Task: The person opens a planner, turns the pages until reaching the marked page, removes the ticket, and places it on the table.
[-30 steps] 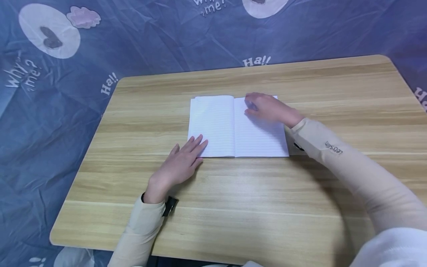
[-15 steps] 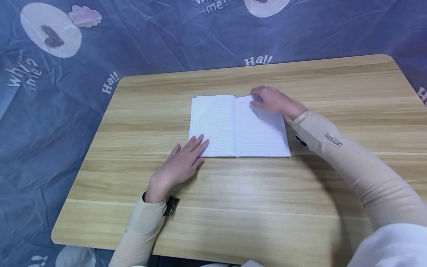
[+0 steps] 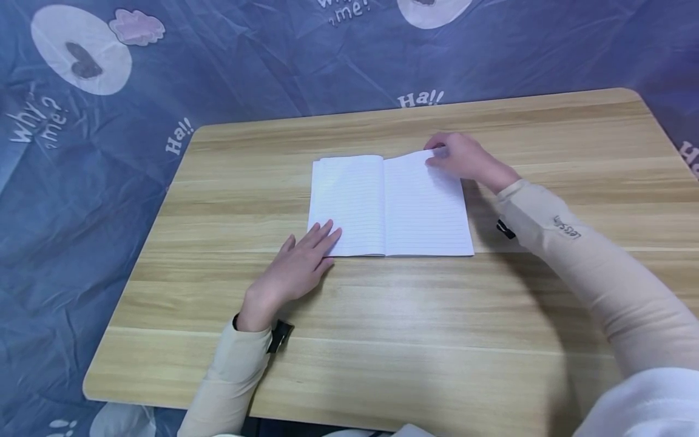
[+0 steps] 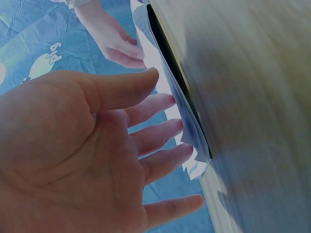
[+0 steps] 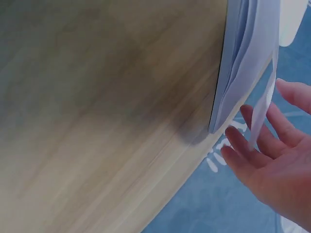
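Observation:
An open notebook (image 3: 346,194) with lined white pages lies near the middle of the wooden table. My left hand (image 3: 292,267) rests on its lower left corner, fingers spread and straight. At the top right corner, my right hand (image 3: 466,161) holds a page (image 3: 423,209) between thumb and fingers. That corner is raised, and its top edge curves upward from the spine. In the right wrist view the lifted page (image 5: 265,102) stands apart from the stack of pages beneath it, with fingers (image 5: 272,141) behind it. The left wrist view shows my left fingertips at the notebook's edge.
The light wooden table (image 3: 382,340) extends on all sides of the notebook. Behind it and to the left hangs a blue cloth (image 3: 262,60) printed with white shapes and words. Each forearm wears a beige sleeve (image 3: 579,261) with a black strap piece near the wrist.
My right hand has moved right and away from me, from over the right page to its top right corner, raising that corner. The left hand has stayed in place.

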Action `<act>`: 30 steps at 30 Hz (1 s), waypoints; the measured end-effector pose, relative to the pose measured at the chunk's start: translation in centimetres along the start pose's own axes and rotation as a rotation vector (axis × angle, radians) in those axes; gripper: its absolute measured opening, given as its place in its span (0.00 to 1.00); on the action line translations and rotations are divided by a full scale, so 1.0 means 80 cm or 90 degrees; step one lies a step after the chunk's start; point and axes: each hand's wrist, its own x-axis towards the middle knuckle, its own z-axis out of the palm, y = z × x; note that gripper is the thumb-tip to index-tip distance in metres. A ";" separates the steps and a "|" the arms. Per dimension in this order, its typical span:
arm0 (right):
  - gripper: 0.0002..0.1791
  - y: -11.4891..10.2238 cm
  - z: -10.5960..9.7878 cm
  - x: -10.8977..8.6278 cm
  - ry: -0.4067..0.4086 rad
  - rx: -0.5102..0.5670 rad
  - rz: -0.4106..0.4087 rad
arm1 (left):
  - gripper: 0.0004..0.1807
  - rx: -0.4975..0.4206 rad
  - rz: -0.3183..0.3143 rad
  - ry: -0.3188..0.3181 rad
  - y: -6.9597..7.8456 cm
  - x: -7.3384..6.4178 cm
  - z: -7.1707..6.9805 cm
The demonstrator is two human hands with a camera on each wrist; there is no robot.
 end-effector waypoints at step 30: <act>0.24 0.021 -0.006 -0.053 0.063 0.304 0.128 | 0.31 0.004 -0.005 -0.005 -0.001 0.002 0.003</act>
